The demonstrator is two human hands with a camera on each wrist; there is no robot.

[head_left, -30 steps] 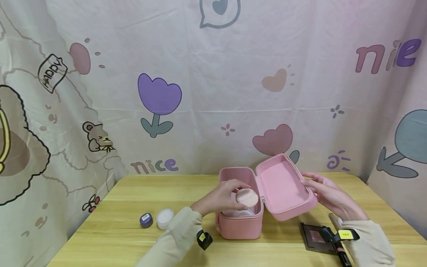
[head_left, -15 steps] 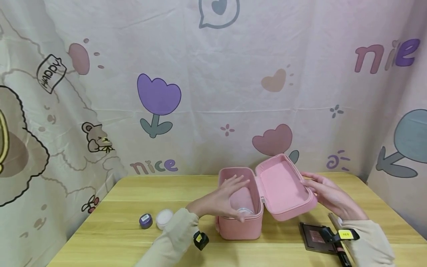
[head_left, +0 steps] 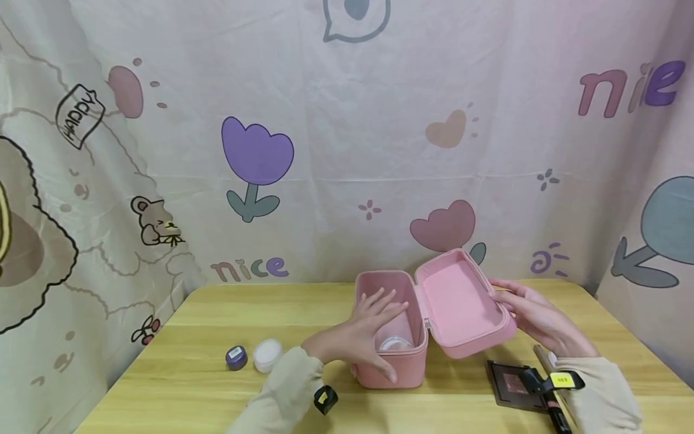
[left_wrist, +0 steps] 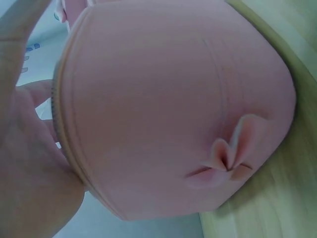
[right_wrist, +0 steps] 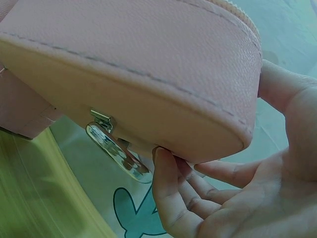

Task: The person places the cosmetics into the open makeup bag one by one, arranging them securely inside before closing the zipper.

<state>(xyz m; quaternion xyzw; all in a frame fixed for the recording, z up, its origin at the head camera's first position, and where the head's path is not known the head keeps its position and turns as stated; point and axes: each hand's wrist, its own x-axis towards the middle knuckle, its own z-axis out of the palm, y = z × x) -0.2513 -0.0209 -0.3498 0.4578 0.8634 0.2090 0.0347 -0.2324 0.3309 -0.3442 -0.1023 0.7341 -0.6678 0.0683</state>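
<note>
A pink zip-up cosmetic case [head_left: 391, 372] stands on the table with its lid [head_left: 461, 301] folded out to the right. My left hand [head_left: 352, 343] is over the case's near left rim, fingers spread and holding nothing. Behind that hand, a round clear-and-white item [head_left: 397, 343] shows inside the case. My right hand [head_left: 537, 316] grips the lid's outer edge between thumb and fingers. In the right wrist view, a shiny metal handle [right_wrist: 116, 151] hangs from the lid close to the fingertips. A pink bow [left_wrist: 229, 163] decorates the case's side in the left wrist view.
Left of the case sit a small purple jar [head_left: 236, 358] and a round white container [head_left: 267, 355]. A dark makeup palette [head_left: 509, 386] and a black-ended stick [head_left: 558, 419] lie under the right forearm. A printed cloth [head_left: 325, 241] hangs behind the table.
My left hand has let go of a round pale powder puff over the case and spread its fingers, shifting slightly toward the near side. The right hand keeps hold of the lid.
</note>
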